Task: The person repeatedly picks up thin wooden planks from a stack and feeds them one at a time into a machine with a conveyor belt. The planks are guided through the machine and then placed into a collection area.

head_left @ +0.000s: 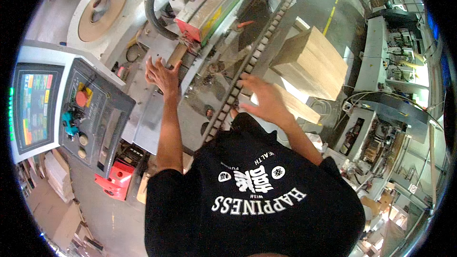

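My left hand (163,75) is over the grey metal bed of a machine, fingers spread and nothing gripped. Close beside its thumb is a narrow strip of wood (177,54), which runs up to the red machine guard (189,29). Whether the fingertips touch the bed or the strip I cannot tell. My right hand (263,99) is held by the roller track (243,69), somewhat blurred, with its thumb apart from the stretched fingers and nothing seen in it.
On my left stands a control panel (97,114) with a lit screen (35,107) and a red push button (82,97). Beyond it sits a large roll of brown edging tape (103,12). Stacked wood-coloured boards (312,62) lie right of the track. A red box (115,180) is on the floor.
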The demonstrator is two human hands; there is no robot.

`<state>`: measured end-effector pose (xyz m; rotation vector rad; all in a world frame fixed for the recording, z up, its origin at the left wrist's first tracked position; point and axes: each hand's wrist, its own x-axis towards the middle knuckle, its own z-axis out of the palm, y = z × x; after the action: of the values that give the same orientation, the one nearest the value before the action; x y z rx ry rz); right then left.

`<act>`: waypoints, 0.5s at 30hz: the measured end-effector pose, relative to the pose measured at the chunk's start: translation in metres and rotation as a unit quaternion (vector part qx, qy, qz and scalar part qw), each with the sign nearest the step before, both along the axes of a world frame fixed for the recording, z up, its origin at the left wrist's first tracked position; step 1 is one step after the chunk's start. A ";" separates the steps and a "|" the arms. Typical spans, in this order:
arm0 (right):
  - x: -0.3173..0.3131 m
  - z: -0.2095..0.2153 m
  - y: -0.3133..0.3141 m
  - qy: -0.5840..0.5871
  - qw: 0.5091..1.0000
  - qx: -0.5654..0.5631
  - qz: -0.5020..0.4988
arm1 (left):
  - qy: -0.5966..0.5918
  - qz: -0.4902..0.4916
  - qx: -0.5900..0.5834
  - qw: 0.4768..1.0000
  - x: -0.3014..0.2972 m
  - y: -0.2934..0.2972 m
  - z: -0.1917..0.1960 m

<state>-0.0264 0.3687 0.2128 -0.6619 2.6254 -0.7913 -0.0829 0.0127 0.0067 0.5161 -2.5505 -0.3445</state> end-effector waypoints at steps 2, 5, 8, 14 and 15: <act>0.024 0.004 0.069 0.037 0.991 0.113 -0.053 | 0.006 -0.037 -0.003 0.999 -0.005 0.002 0.002; 0.054 0.002 0.141 0.007 0.959 0.257 -0.123 | 0.001 -0.025 0.004 1.000 0.013 0.013 -0.001; 0.073 -0.017 0.176 -0.063 0.934 0.315 -0.154 | 0.000 -0.057 0.042 0.997 0.050 0.039 0.003; 0.088 -0.013 0.182 -0.004 0.943 0.305 -0.137 | 0.039 -0.167 0.177 0.969 0.115 0.109 0.072; 0.083 -0.002 0.179 0.024 0.943 0.310 -0.121 | 0.068 -0.207 0.198 0.956 0.123 0.119 0.097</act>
<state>0.0571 0.5473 0.2107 -0.1834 2.8014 0.0279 0.0401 0.1317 0.1034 0.0797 -2.4429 -1.0186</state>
